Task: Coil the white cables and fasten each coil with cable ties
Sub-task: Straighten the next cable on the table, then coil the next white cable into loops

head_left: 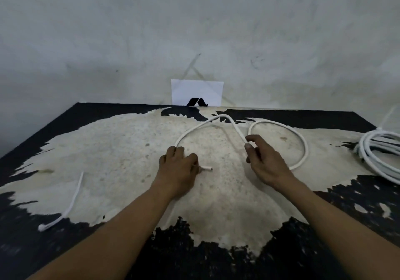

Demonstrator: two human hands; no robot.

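Head view: mid-task, one coil down, second only starting. Finished coil [376,149] lay at the right edge of the frame, several turns bundled. A tie seemed to cinch it at the top with its tail sticking up, but it was too small to be sure.

White cable [194,129] in work sat centre frame. Left hand [178,167] held it close to its cut end, grip curled round it, with the short stub poking out to the right on the bench [108,145]. From there the cable arched up toward the back of the bench and came down to the right hand [263,163], grip narrow, thumb and fingers pinching the run. Past that pinch it swept one flat loop right of centre and disappeared behind the right hand.

So: first turn being formed, no stacked turns yet, nothing tied on this one. Judged left to do: wind the rest, tie off. A loose cable tie [71,199] waited in the lower left, well apart from both hands.

Bench was a black top, with the coating worn off across most of the middle to a pale rough patch with ragged edges. Wall [108,41] behind was scuffed grey-white. White card [197,89] leaned against it at back centre, with a small black stand [195,102] in front.
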